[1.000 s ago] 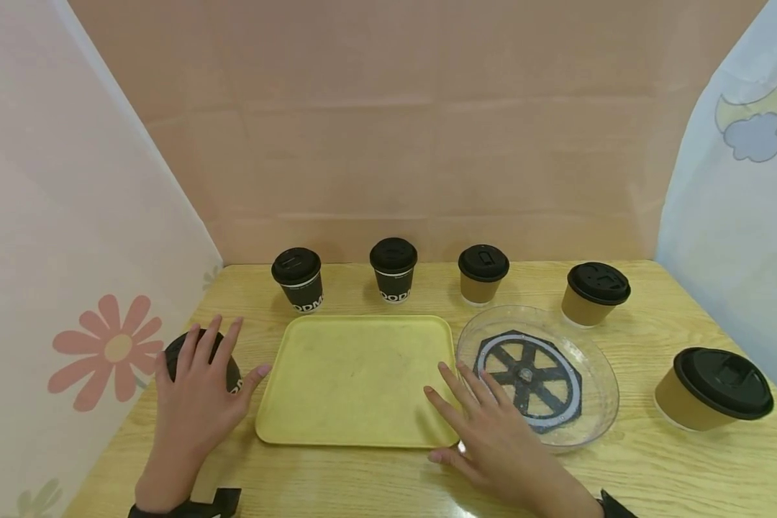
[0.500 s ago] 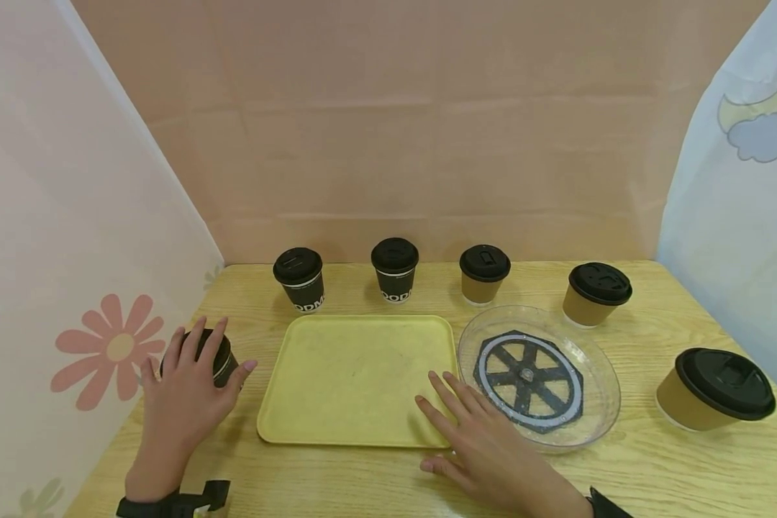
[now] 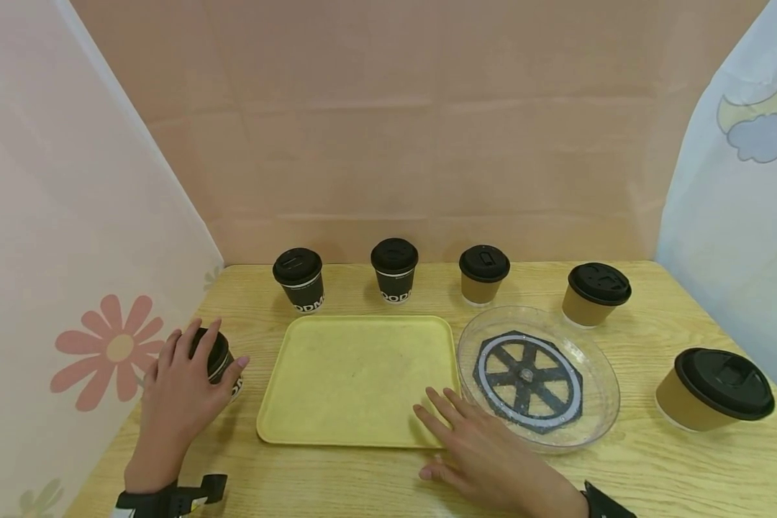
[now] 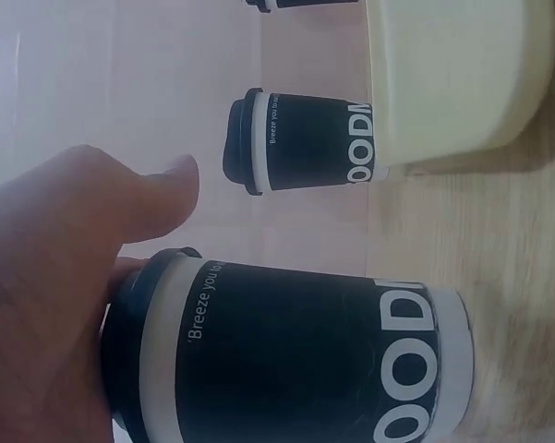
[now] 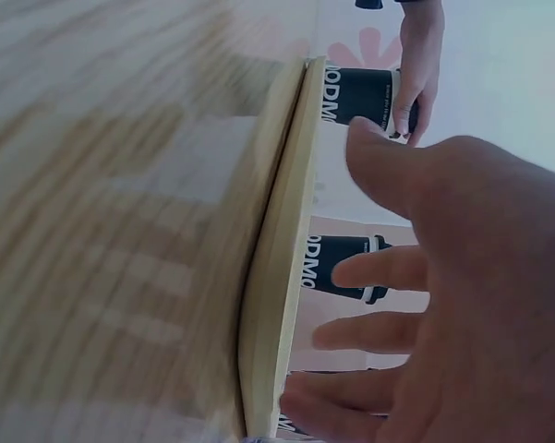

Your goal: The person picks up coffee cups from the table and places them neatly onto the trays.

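My left hand (image 3: pixel 181 403) is over a black paper coffee cup (image 4: pixel 286 360) at the far left, its fingers reaching across the black lid (image 3: pixel 219 351). The thumb stands away from the cup's side in the left wrist view. This cup is upright, with white lettering near its base; the fingers partly hide it from the head camera. My right hand (image 3: pixel 482 453), palm down with fingers spread, is at the near right corner of a yellow tray (image 3: pixel 356 381). Nothing is in its grasp, and whether its fingertips touch the tray I cannot tell.
Two more black cups (image 3: pixel 306 291) (image 3: pixel 395 284) stand behind the tray. Brown lidded cups (image 3: pixel 479 288) (image 3: pixel 585 306) (image 3: pixel 689 399) curve round to the right. A clear round dish (image 3: pixel 601 360) lies beside the tray, over a dark spoked pattern. Fabric screens (image 3: pixel 388 144) enclose the wooden table.
My left hand has shifted slightly left and toward me, then settled with its fingers lower around the cup's lid. My right hand has drawn back slightly toward me. The cups behind stay put.
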A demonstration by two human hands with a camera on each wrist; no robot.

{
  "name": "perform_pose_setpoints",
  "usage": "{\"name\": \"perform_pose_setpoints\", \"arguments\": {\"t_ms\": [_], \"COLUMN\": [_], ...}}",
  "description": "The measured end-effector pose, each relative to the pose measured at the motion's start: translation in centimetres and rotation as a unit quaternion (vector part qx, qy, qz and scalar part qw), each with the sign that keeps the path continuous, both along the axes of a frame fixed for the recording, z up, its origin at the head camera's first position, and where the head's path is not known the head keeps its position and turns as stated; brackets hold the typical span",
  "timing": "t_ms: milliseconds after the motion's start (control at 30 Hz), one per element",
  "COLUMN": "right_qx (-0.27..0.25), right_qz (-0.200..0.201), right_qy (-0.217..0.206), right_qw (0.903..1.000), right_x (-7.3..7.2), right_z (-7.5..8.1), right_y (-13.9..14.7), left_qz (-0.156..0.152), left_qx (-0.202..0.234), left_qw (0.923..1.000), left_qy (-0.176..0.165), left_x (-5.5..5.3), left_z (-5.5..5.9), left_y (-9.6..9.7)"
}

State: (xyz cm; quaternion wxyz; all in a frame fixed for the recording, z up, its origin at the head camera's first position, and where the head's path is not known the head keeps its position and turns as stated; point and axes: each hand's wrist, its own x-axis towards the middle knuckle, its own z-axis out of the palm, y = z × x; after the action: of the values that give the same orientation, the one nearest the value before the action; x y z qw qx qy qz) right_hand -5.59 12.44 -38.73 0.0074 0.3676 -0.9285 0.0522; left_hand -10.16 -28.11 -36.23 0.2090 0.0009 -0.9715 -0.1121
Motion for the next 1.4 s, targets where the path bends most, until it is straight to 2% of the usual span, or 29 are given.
{"name": "perform_pose_setpoints", "arguments": {"t_ms": [300,400,533,633,1000,1167,1400], "right_qx": [-0.015,-0.020,-0.009,0.004,0.003,-0.003,-0.005], "right_qz": [0.021,0.047,0.081,0.087,0.096,0.101,0.093], "right_qy": [-0.040,-0.008,0.076,0.102,0.111,0.123,0.108], "right_qw": [0.9989,0.9987,0.9938,0.9910,0.9891,0.9873,0.9897], "right_x": [-0.7,-0.9,-1.2,-1.3,-1.5,-1.5,-1.5], "right_z": [-0.1,-0.4,-0.8,-0.9,-1.0,-1.1,-1.1], "right_y": [0.4,0.4,0.4,0.4,0.6,0.5,0.5], "left_qz": [0.000,0.001,0.004,0.002,-0.008,-0.005,-0.009], "left_qx": [-0.005,-0.007,-0.010,-0.012,0.000,0.006,0.014], "left_qw": [0.9999,0.9999,0.9998,0.9996,0.9980,0.9985,0.9988], "left_qy": [0.014,0.015,0.016,0.025,0.063,0.055,0.047], "left_x": [-0.2,-0.1,0.0,0.0,-0.3,-0.4,-0.5], "left_z": [-0.4,-0.5,-0.5,-0.6,-0.5,-0.5,-0.2], "left_y": [0.0,0.0,0.0,-0.1,0.0,0.0,-0.1]}}
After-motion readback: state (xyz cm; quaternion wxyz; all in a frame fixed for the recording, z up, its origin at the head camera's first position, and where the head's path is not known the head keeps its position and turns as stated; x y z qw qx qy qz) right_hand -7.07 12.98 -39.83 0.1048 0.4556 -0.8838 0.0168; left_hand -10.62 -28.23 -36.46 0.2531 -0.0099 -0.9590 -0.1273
